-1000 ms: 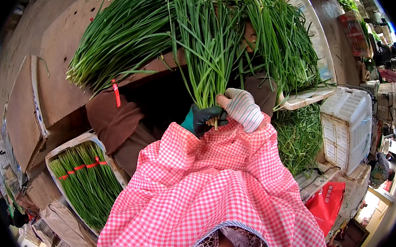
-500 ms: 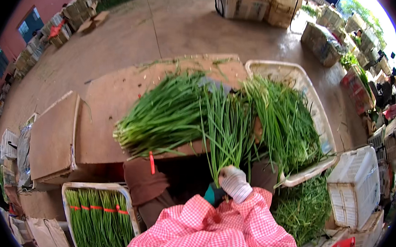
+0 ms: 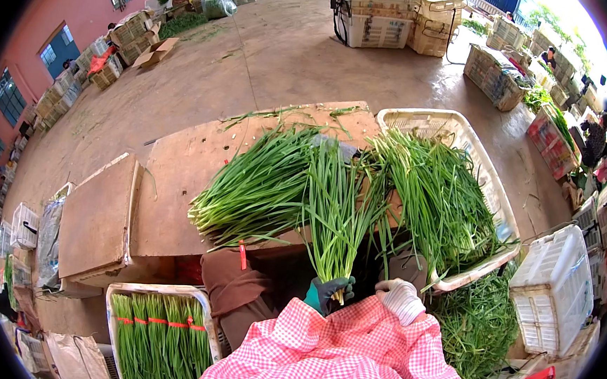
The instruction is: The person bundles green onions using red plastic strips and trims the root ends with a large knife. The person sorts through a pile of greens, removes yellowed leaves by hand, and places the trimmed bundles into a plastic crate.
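My left hand (image 3: 329, 295), in a dark green glove, is closed round the lower stems of a bunch of garlic chives (image 3: 336, 227). The leaves fan away from me over the board's front edge. Just to its right, my right hand (image 3: 400, 299), in a pale striped glove with bare fingertips, is apart from the bunch; its fingers are curled, and what they hold, if anything, is hidden. A loose heap of chives (image 3: 258, 179) lies on the brown board (image 3: 185, 174) to the left. More chives (image 3: 436, 199) spill over the white crate (image 3: 498, 178) at the right.
At lower left, a white crate (image 3: 163, 289) holds several chive bundles (image 3: 166, 342) tied with red bands. Green trimmings (image 3: 473, 328) lie at lower right beside an upturned white crate (image 3: 554, 284). A brown box (image 3: 97, 221) stands left. Stacked crates (image 3: 379, 19) are farther off.
My right hand has come off the bunch and moved right and toward me. My left hand, mostly hidden before, now shows round the stems. The view has tilted up slightly.
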